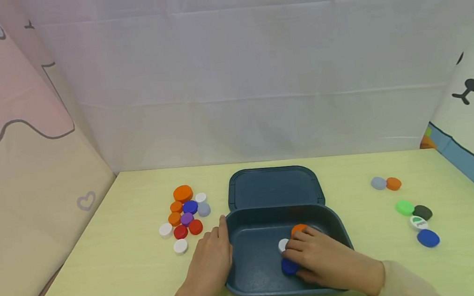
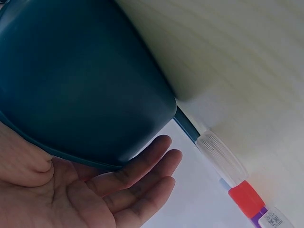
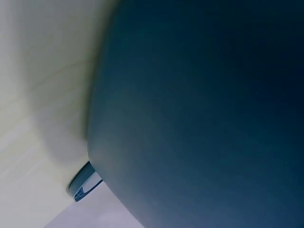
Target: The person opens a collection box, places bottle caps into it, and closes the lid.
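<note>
In the head view, a dark blue plastic box (image 1: 254, 250) stands open at the table's front. My left hand (image 1: 210, 256) rests along its left rim. In the left wrist view its fingers (image 2: 142, 190) extend loosely beside the outer wall. My right hand (image 1: 327, 257) reaches inside the box over the right wall, its thumb and forefinger pinching a blue bottle cap (image 1: 289, 266). A white cap (image 1: 283, 245) lies by the fingertips, and an orange cap (image 1: 298, 229) is partly covered by the fingers. The right wrist view shows only the box's outer wall (image 3: 190, 118), not the hand.
Behind the box lies its dark blue lid (image 1: 274, 184). Several caps, including a large orange cap (image 1: 182, 193) and a purple cap (image 1: 187, 218), are clustered left. On the right lie several more, among them a green cap (image 1: 405, 207) and a blue cap (image 1: 428, 238).
</note>
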`<control>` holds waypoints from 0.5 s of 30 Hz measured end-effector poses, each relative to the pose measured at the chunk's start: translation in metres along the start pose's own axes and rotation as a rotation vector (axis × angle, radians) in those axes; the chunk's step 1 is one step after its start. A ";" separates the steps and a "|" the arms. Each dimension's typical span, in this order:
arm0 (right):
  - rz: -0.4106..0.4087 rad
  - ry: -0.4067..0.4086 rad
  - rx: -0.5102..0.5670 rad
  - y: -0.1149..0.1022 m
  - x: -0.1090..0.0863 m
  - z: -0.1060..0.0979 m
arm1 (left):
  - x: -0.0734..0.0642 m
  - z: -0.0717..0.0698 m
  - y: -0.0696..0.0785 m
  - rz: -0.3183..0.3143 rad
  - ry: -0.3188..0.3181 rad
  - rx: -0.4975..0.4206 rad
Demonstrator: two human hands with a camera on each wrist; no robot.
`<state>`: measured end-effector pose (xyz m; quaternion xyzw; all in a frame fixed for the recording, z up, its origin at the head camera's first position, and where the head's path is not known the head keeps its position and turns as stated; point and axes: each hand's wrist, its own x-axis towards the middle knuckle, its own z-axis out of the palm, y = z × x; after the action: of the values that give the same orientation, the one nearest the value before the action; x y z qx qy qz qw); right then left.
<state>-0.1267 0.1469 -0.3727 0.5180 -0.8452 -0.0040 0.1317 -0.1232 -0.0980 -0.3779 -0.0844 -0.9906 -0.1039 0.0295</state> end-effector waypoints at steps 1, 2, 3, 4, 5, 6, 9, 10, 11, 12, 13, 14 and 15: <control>0.000 -0.009 0.003 0.000 0.000 0.001 | 0.000 0.000 0.000 0.002 0.001 0.000; 0.002 -0.018 0.006 0.000 0.000 0.001 | 0.000 0.000 0.000 0.003 0.003 0.000; 0.004 -0.027 0.009 0.000 0.000 0.001 | 0.000 0.000 0.000 0.005 0.004 0.000; 0.005 -0.035 0.012 0.001 0.000 0.002 | 0.000 0.001 0.000 0.007 0.006 0.001; 0.007 -0.042 0.015 0.001 0.000 0.002 | 0.000 0.001 -0.001 0.009 0.007 0.001; 0.008 -0.045 0.017 0.001 0.000 0.003 | 0.000 0.001 -0.001 0.010 0.009 0.001; 0.012 -0.042 0.026 0.001 0.001 0.004 | 0.000 0.001 -0.001 0.012 0.010 0.001; 0.012 -0.039 0.028 0.000 0.000 0.005 | 0.000 0.001 -0.001 0.010 0.008 0.001; 0.013 -0.040 0.031 0.001 0.000 0.005 | 0.000 0.001 -0.001 0.008 0.005 0.001; 0.013 -0.037 0.034 0.001 0.000 0.006 | 0.001 0.001 -0.001 0.006 0.001 0.000; 0.013 -0.037 0.036 0.001 0.000 0.006 | 0.001 0.001 -0.001 0.003 -0.004 0.000; 0.012 -0.036 0.038 0.001 0.000 0.006 | 0.001 0.001 -0.001 -0.001 -0.009 -0.001; 0.011 -0.033 0.038 0.001 0.000 0.006 | 0.001 0.001 -0.001 -0.004 -0.014 -0.002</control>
<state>-0.1286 0.1469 -0.3779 0.5155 -0.8501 0.0043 0.1078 -0.1243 -0.0985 -0.3788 -0.0831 -0.9908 -0.1043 0.0225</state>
